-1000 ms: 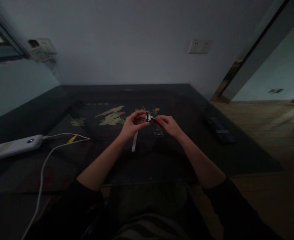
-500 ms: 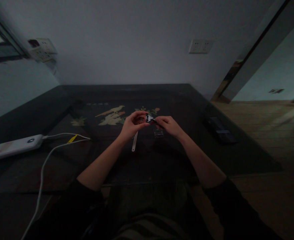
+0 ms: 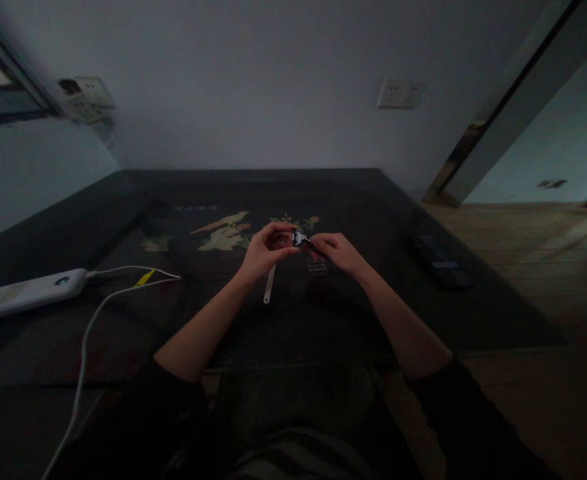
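Observation:
Over the dark table, both hands meet at a small razor (image 3: 300, 239) with a shiny silver head and a dark handle. My left hand (image 3: 266, 250) pinches the head's edge between thumb and fingers. My right hand (image 3: 337, 251) has its fingers closed round the handle, hiding much of it. Just below the hands lies a small clear plastic case (image 3: 316, 268). A narrow pale strip (image 3: 269, 285) with a hole at its near end rests under my left hand, its far end covered.
A white power bank (image 3: 33, 293) with a white cable (image 3: 84, 347) occupies the table's left side. At the right lies a black phone-like object (image 3: 442, 261). Painted birds and flowers decorate the dark tabletop (image 3: 138, 320). Behind it rises a wall with a socket (image 3: 401, 94).
The razor's head is tilted very slightly differently and catches a bit more light. Both hands keep their hold almost unmoved.

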`<state>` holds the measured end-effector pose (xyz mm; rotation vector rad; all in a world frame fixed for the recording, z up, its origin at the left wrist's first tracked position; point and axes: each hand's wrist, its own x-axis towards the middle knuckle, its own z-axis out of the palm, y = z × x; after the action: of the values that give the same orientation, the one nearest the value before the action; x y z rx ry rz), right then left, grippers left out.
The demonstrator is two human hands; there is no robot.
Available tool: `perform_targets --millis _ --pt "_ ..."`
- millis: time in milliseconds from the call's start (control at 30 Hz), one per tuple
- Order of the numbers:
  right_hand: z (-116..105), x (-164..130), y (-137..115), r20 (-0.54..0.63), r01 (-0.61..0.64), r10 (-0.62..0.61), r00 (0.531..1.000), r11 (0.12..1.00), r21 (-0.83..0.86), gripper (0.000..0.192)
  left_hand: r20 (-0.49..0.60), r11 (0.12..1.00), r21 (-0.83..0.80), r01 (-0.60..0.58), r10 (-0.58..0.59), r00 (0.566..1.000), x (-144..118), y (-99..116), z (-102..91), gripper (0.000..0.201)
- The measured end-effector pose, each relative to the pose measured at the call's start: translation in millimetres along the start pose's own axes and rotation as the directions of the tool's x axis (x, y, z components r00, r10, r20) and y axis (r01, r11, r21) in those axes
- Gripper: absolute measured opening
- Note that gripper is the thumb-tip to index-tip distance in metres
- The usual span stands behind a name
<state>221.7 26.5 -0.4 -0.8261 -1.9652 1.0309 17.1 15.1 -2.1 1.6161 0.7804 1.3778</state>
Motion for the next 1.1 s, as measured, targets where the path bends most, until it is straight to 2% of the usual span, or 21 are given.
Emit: perform_targets --millis 300,500,1100 --pt "-0.5 -0.1 -0.4 0.003 -0.007 0.007 1.0 1.0 0.001 0.056 -0.017 1.0 0.003 0.02 -0.02 1.0 -0.6 1.1 0.3 0.044" --pt "-0.8 -0.3 -1.9 0.02 -0.013 0.013 1.0 1.0 0.004 0.056 0.001 0.999 0.041 -0.023 0.023 1.0 -0.4 -2.4 -0.8 0.043" --pt "0.8 -0.5 -1.5 0.015 -0.027 0.026 1.0 0.999 0.038 0.056 -0.03 1.0 0.012 0.004 -0.004 1.0 -0.9 -0.2 1.1 0.045"
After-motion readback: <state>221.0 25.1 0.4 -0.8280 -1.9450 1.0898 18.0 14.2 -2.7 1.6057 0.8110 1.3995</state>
